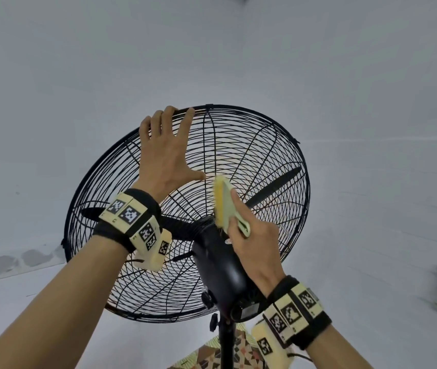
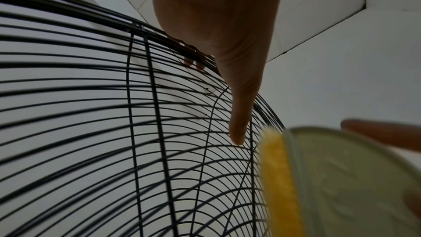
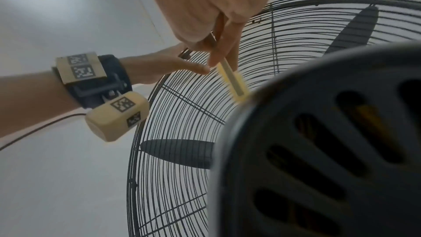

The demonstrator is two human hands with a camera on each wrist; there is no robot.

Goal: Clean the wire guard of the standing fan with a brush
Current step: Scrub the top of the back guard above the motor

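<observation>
Left hand (image 1: 165,153) fingers hooked over wire guard (image 1: 259,145) rim, right hand (image 1: 257,246) fingers gripping brush (image 1: 225,202) against wires

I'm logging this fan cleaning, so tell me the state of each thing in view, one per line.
Left hand: fingers hooked over the guard's top rim, steadying it.
Right hand: grips the brush, index finger along its back.
Brush: yellow bristles against the rear wires near the motor housing.
Wire guard: closed around the blades, tilted back.
Fan blades: sharp, apparently not spinning.
Motor housing: black, on the pole.
</observation>
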